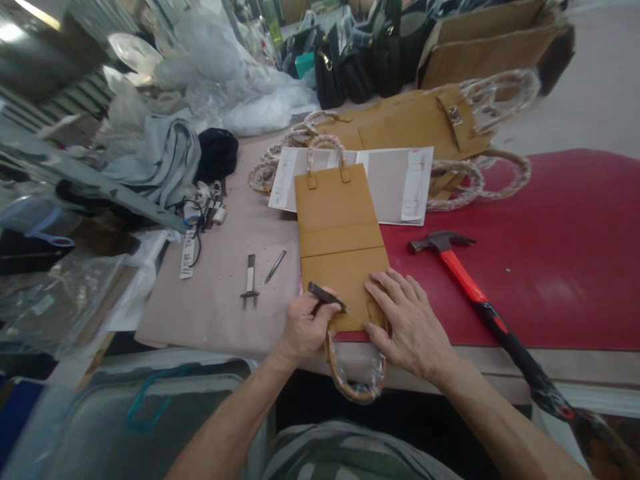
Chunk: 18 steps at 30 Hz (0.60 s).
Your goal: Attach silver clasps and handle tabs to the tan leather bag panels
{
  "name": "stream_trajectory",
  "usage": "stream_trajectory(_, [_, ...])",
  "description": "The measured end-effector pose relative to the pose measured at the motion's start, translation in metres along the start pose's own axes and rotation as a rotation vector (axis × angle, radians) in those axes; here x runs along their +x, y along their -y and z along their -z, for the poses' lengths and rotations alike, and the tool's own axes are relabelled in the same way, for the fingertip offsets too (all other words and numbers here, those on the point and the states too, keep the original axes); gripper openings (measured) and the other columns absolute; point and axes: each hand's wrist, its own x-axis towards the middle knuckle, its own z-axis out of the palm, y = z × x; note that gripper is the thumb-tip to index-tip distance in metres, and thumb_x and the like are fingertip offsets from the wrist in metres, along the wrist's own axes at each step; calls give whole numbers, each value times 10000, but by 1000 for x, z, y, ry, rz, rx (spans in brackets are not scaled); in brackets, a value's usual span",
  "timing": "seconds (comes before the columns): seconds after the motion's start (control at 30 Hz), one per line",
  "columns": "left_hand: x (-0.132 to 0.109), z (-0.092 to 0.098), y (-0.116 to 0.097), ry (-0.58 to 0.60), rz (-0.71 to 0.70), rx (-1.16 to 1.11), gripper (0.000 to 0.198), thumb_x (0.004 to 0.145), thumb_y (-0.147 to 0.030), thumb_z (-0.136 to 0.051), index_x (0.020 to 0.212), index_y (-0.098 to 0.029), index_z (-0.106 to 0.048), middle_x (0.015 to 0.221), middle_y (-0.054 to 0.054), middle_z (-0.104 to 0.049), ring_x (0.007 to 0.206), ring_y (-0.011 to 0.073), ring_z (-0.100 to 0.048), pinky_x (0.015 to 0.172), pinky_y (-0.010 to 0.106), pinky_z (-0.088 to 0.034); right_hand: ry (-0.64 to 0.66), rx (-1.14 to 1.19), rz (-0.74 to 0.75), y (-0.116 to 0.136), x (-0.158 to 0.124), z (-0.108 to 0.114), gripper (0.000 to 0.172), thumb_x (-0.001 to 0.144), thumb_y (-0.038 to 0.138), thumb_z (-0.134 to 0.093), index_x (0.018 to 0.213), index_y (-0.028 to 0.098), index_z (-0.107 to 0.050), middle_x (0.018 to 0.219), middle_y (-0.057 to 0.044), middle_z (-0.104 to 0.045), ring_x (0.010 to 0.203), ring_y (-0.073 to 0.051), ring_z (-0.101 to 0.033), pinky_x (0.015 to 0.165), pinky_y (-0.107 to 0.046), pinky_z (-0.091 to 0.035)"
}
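Note:
A flat tan leather bag piece (340, 227) lies on the table, with one handle at its far end and a plastic-wrapped handle (361, 395) hanging over the near edge. My left hand (309, 325) is closed round a short dark tool (326, 296), whose tip is at the lower part of the leather. Spread over the lower right corner of the leather, my right hand (407, 323) rests with its fingers apart. A claw hammer (465, 279) with a red and black handle is to the right, untouched.
Left of the leather are a pronged tool (251, 283) and a thin metal rod (275, 267). A red sheet (540, 253) covers the right side. Behind are a white panel (393, 183), tan bags (400, 120), black bags (357, 63) and a cardboard box (493, 43).

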Motion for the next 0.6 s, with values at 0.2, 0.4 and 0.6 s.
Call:
stream_trajectory(0.2, [-3, -6, 0, -7, -140, -37, 90, 919, -148, -636, 987, -167, -691, 939, 67, -761, 889, 167, -742, 819, 270, -612, -1, 1, -5, 2, 1, -1, 584, 878, 392, -583, 1396, 126, -539, 1501, -160, -488, 1437, -365, -341, 1201, -564, -251])
stream_trajectory(0.4, [-4, -13, 3, 0, -179, -47, 100, 905, -114, -660, 982, -170, -689, 932, 58, -768, 907, 162, -748, 853, 270, -614, 5, 3, -20, 2, 1, -1, 580, 871, 383, -580, 1391, 128, -548, 1499, -158, -496, 1436, -366, -346, 1200, -567, -255])
stream_trajectory(0.6, [-2, -12, -1, 11, -205, -2, 91, 915, -129, -650, 988, -173, -679, 919, 59, -766, 890, 162, -748, 836, 268, -618, -7, 12, -20, 3, 1, -1, 583, 860, 370, -594, 1389, 128, -555, 1497, -153, -502, 1437, -362, -344, 1206, -563, -247])
